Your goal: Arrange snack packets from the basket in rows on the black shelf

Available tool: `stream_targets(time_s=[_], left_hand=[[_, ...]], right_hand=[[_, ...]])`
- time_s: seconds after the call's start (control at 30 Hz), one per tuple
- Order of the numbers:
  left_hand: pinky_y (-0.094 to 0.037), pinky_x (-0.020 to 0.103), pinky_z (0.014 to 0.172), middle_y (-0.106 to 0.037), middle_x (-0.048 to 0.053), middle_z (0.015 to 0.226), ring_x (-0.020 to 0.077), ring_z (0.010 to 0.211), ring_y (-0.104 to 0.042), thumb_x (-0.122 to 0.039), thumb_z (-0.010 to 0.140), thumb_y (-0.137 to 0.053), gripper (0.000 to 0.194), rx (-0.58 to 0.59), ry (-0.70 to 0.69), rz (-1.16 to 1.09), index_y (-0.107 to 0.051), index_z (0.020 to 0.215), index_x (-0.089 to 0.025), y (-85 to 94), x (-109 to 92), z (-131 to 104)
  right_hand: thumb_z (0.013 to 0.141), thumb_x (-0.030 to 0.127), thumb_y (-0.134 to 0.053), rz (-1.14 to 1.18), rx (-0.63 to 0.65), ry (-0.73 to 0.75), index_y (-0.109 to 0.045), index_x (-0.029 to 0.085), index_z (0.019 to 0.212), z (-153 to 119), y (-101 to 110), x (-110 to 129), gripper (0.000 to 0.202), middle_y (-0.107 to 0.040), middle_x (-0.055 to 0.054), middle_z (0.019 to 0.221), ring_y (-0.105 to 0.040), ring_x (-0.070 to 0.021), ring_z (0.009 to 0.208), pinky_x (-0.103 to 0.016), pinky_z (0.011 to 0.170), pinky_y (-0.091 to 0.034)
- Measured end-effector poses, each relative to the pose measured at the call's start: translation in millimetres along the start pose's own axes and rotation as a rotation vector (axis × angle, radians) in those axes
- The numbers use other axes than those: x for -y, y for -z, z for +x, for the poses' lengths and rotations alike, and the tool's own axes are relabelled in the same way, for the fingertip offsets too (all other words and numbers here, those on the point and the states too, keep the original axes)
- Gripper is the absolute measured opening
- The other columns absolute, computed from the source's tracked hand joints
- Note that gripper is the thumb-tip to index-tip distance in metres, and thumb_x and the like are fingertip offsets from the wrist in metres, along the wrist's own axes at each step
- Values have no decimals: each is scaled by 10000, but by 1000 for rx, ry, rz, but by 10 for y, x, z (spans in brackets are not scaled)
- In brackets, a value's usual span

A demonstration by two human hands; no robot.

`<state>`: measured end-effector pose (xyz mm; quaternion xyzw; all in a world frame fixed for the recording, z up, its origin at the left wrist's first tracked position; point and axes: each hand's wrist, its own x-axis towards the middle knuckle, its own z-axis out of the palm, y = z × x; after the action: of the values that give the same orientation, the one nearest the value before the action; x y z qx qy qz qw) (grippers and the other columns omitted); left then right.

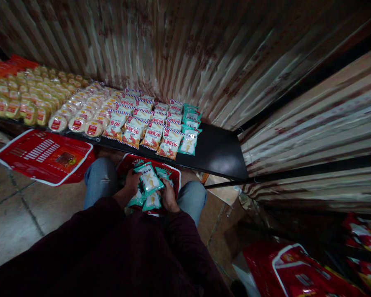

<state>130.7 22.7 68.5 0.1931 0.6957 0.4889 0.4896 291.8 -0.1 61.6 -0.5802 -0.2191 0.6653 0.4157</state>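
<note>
Between my knees is a red shopping basket (179, 177) with several teal-and-white snack bags (152, 202) in it. My left hand (132, 183) has its fingers closed on the left edge of one teal-and-white snack bag (149, 178), tilted above the others. At that bag's lower right corner, my right hand (170, 197) grips it too; its fingertips are partly hidden. Just ahead on the black shelf (219, 150), a short row of matching teal bags (189, 140) stands upright. Left of them are several rows of white snack bags (170, 142) with red print and striped tops.
Farther left on the shelf lie round packaged cakes (77, 121), yellow packs (31, 111) and orange bags (12, 64). A red basket (46, 156) rests on the floor at left. Red packages (309, 268) are at lower right. Pleated curtain (179, 49) hangs behind the shelf; dark bars cross at right.
</note>
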Motion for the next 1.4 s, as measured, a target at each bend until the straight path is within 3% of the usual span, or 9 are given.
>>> stream_targets(time_s=[0.1,0.23,0.33,0.53,0.73,0.9,1.13,1.4], left_hand=[[-426,204,500,-564,-39,626,103,540,-543,-228,600,-647,309,-9,45,-38,-575,898,-190,-4,-17,-53],[-425,211,515,-603,-31,670,108,567,-546,-208,551,-632,332,17,39,-76,-606,882,-198,3,-50,-151],[-444,231,545,-624,-21,698,123,602,-567,-212,537,-633,341,44,23,-107,-613,877,-197,-10,-90,-207],[-486,271,640,-679,15,839,163,730,-630,-249,533,-666,429,89,-9,-173,-605,954,-192,-40,-178,-284],[-487,271,674,-686,23,866,168,795,-640,-304,597,-677,368,110,-55,-170,-614,939,-185,-40,-296,-390],[-490,292,776,-690,29,917,172,869,-632,-337,638,-681,311,102,-133,-140,-610,904,-194,-45,-401,-469],[-493,318,815,-689,61,1007,210,934,-626,-471,689,-658,423,253,-158,-100,-611,1000,-188,-6,-485,-616],[-499,375,848,-682,84,1060,261,993,-629,-459,632,-717,515,363,-141,-122,-592,1045,-177,11,-501,-742]], right_hand=[[697,482,-635,-76,42,11,-646,222,959,-15,-6,47,369,-660,-22,1048,-589,-199,929,-272,692,-491],[708,487,-672,-82,224,75,-663,210,919,-82,-49,112,348,-687,-9,942,-606,-169,861,-266,758,-475],[705,490,-687,-84,288,80,-654,205,944,-144,-96,167,374,-697,-7,878,-623,-159,772,-264,707,-478],[644,473,-742,-35,256,67,-636,199,939,-207,-163,226,416,-698,5,774,-599,-131,589,-242,571,-456],[671,444,-732,-12,256,135,-636,205,853,-278,-168,295,315,-686,24,743,-586,-120,587,-227,560,-450],[650,443,-750,20,234,134,-634,205,891,-315,-183,358,358,-697,21,760,-605,-134,603,-244,583,-474],[664,426,-747,53,197,231,-650,220,952,-348,-227,464,366,-701,30,738,-611,-132,572,-243,550,-488],[662,421,-746,87,155,286,-647,226,963,-388,-275,599,372,-721,22,782,-649,-152,628,-269,597,-528]])
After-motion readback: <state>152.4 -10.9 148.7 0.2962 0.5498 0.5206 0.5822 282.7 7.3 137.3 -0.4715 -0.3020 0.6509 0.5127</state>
